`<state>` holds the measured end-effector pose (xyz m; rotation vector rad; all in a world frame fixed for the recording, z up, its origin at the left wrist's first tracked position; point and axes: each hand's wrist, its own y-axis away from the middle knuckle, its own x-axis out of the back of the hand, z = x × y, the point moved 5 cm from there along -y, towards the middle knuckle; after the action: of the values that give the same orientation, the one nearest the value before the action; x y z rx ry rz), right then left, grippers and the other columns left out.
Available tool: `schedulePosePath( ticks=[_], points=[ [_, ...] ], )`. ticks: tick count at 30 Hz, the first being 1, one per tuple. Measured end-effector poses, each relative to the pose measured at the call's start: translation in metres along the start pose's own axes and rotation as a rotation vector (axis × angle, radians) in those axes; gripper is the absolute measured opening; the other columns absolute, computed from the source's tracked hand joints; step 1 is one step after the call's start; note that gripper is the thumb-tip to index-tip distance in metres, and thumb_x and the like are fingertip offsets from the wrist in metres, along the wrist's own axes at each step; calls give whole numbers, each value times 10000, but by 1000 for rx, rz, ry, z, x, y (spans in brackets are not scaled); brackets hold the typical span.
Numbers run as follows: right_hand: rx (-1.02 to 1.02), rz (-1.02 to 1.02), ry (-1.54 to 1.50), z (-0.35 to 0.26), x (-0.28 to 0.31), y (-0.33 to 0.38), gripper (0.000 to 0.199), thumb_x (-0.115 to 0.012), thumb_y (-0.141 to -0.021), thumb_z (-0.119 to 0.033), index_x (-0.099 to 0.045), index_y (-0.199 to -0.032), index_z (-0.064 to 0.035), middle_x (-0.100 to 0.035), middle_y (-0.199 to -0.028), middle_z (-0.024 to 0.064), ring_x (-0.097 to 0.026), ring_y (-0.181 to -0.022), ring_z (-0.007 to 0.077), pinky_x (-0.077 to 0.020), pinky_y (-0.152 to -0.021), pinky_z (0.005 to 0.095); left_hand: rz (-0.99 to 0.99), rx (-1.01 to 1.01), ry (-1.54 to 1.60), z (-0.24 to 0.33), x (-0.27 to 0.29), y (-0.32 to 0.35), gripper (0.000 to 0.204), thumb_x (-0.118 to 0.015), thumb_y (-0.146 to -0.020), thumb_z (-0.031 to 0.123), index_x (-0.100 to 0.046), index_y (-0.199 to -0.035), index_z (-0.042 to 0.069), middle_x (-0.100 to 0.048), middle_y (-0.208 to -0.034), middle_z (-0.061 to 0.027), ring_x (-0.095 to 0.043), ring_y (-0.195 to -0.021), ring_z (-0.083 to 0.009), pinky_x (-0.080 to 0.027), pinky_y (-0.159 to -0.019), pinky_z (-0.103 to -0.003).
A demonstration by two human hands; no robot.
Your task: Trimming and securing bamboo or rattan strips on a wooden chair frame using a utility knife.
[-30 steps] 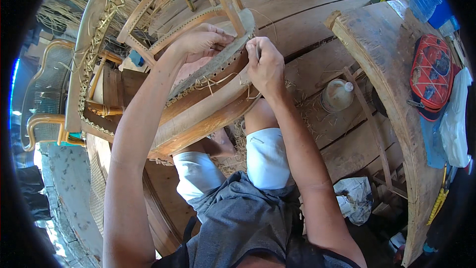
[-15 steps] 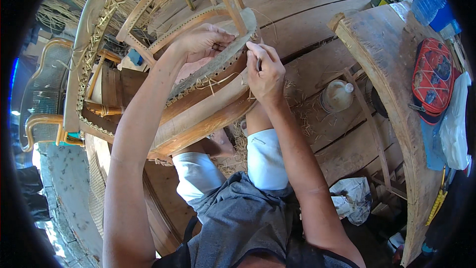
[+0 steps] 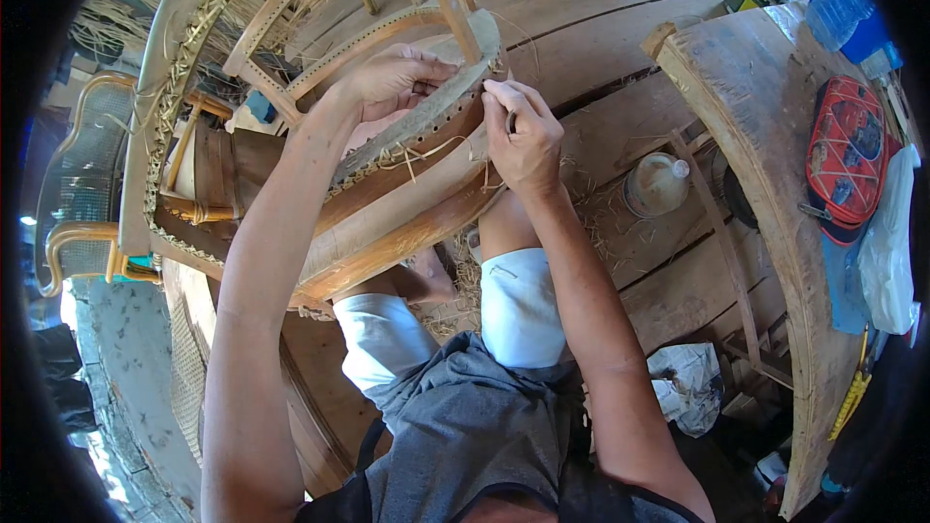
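Note:
A curved wooden chair frame (image 3: 407,203) lies tilted across my knees, with a row of small holes along its rim. Pale cane strands (image 3: 412,157) pass through some holes, and loose ends stick out beside them. My left hand (image 3: 402,82) reaches over the frame to the inner side of the rim, its thumb and fingers pinched together; what they grip is hidden. On the outer side, close to the rim's holes, my right hand (image 3: 523,131) is closed with thumb and forefinger together. Something small and dark shows within its fingers, too little to name.
On the right stands a thick wooden bench (image 3: 751,155) bearing a red pouch (image 3: 848,150) and a white plastic bag (image 3: 889,252). A plastic tub (image 3: 656,184) sits on the plank floor (image 3: 620,39) among cane scraps. A cane-backed chair (image 3: 87,174) is at the left.
The chair frame has shifted slightly to the left and up in view. My right hand has edged a little to the right; both hands keep their closed grips near the rim.

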<state>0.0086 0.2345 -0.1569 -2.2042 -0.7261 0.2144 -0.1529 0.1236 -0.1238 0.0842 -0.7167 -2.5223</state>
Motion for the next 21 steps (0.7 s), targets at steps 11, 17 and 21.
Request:
schedulePosePath(
  ticks=[11, 17, 21],
  points=[
    [31, -97, 89, -2, 5, 4, 225, -681, -872, -90, -690, -1093, -46, -683, -998, 166, -684, -858, 335, -568, -728, 381, -8, -53, -2, -11, 0, -11, 174, -633, -954, 170, -679, -1076, 54, -669, -903, 13, -593, -712, -48, -493, -600, -212],
    [-519, -66, -121, 51, 11, 3, 229, -599, -937, -121, -688, -1106, 7, -701, -1002, 193, -691, -918, 279, -531, -818, 356, 120, -28, -398, -3, 11, -16, 165, -575, -954, 171, -693, -924, 60, -620, -782, 21, -552, -652, -55, -459, -558, -242],
    [-491, -205, -230, 27, 4, -18, 210, -632, -919, -130, -702, -1090, -30, -704, -930, 164, -694, -853, 280, -533, -758, 375, 291, 181, -989, -14, 35, 0, 204, -540, -942, 159, -678, -836, 52, -616, -761, -16, -576, -707, -90, -476, -643, -266]
  ],
)
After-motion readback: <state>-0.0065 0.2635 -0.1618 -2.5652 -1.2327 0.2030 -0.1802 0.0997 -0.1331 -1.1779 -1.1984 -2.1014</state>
